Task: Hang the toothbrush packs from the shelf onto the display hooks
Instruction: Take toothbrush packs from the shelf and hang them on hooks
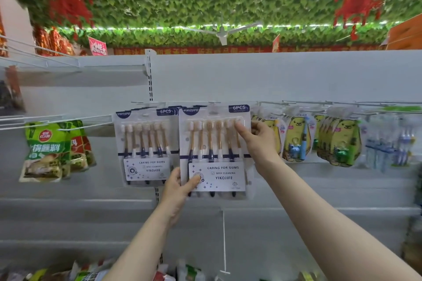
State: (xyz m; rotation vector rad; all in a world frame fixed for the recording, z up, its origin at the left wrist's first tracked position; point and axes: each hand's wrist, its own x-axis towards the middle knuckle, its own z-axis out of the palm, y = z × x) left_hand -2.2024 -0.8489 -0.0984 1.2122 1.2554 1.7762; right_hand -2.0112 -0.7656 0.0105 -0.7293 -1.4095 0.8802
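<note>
Left hand (177, 186) pinches the lower left corner of a clear plastic six-brush toothbrush pack (214, 150); right hand (258, 138) grips its upper right edge, just right of an identical hanging pack (145, 148).

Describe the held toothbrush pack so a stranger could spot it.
On the white shelf wall, find the hook rail. The toothbrush pack is the nearer YIKOJIFE six-pack, left of yellow bear packs; only it is held by left hand and right hand.
</note>
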